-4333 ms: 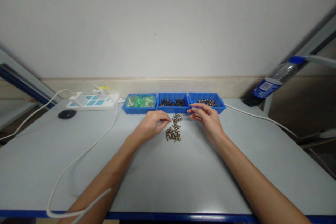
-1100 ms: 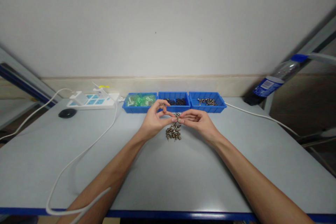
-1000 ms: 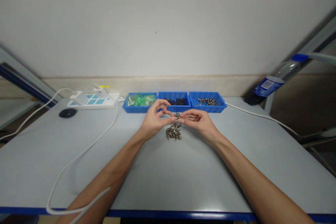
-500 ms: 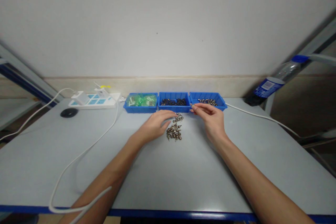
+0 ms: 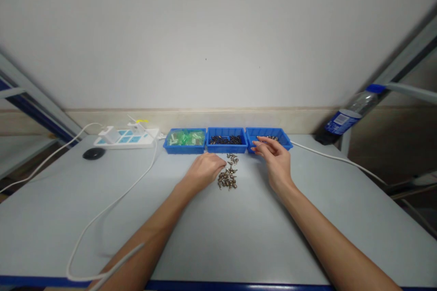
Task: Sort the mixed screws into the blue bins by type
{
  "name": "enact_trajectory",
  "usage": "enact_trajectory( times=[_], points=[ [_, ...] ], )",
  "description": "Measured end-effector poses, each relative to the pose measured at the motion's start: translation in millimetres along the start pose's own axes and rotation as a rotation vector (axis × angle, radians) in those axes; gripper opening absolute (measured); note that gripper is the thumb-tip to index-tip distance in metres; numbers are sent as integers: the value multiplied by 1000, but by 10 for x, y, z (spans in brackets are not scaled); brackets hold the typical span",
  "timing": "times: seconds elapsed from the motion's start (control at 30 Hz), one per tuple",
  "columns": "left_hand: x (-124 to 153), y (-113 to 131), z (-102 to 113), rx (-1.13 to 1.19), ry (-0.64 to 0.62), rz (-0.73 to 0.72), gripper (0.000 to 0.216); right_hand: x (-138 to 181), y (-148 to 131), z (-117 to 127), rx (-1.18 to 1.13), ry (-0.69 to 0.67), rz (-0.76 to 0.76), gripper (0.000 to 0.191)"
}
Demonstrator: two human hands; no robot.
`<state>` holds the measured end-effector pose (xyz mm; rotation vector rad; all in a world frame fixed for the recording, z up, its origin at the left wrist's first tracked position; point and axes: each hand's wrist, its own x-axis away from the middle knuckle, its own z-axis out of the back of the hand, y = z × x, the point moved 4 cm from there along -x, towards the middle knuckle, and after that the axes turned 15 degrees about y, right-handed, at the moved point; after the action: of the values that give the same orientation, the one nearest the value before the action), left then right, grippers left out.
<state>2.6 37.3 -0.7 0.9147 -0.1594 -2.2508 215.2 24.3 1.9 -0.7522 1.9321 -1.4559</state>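
Small metal fittings point(image 5: 227, 179) lie in a loose pile on the grey table, with a few more spread just behind it. At the pile's left edge is my left hand point(image 5: 206, 167), its fingers closed together; anything between the fingertips is hidden. My right hand point(image 5: 277, 159) hovers at the front of the right blue bin point(image 5: 286, 145), fingers curled in a pinch. What the pinch holds is too small to make out. Metal pieces point(image 5: 273, 137) show in that bin, partly covered by the hand. The middle blue bin point(image 5: 227, 149) holds darker metal pieces point(image 5: 225, 140).
The left blue bin point(image 5: 184, 149) contains green and clear packets point(image 5: 187, 137). Farther left are a white power strip point(image 5: 146, 138) with plugs, a black disc point(image 5: 93, 153) and a white cable point(image 5: 112, 194). A bottle point(image 5: 344, 118) leans at the right.
My left hand's fingers have closed at the pile, where they were apart before. My right hand has shifted slightly at the right bin's front. The whole view has tilted a little.
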Motion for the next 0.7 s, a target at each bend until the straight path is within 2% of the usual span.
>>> enact_trajectory(
  times=[0.13, 0.23, 0.33, 0.4, 0.53, 0.7],
  points=[
    [17, -39, -15, 16, 39, 42, 18, -17, 17, 2, -6, -9, -26, 35],
    [-12, -19, 30, 135, 140, 117, 18, -13, 23, -15, 21, -63, -23, 34],
    [-55, 6, 79, 369, 254, 298, 16, 42, 15, -78, 72, -229, 11, 32],
    [-72, 20, 89, 529, 292, 438, 24, 110, 2, -128, 113, -359, 55, 31],
    [-74, 38, 85, 723, 278, 619, 39, 246, -2, -198, 149, -545, 80, 34],
    [-54, 39, 76, 806, 261, 704, 43, 304, 30, -215, 92, -628, -74, 34]
  ],
)
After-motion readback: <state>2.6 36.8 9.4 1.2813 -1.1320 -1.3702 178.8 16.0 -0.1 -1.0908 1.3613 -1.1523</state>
